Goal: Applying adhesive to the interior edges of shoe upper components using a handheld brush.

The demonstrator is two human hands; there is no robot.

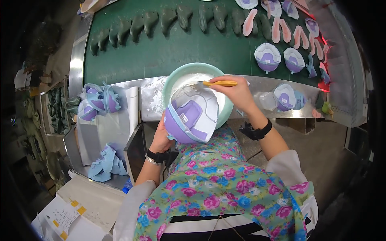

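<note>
My left hand grips a purple, white and light-blue shoe upper by its side, with the pale inside turned up. In my right hand is a brush with a yellow handle, held between thumb and fingers. Its bristles are at the far edge of the upper; whether they touch it I cannot tell. Beyond and partly beneath the upper stands a mint-green basin with white paste inside. The upper covers the near part of the basin.
Dark green shoe lasts line the far side of the green conveyor belt. Pink insoles and more uppers lie to the right. A clear cup stands on the metal ledge. Several uppers are piled at left.
</note>
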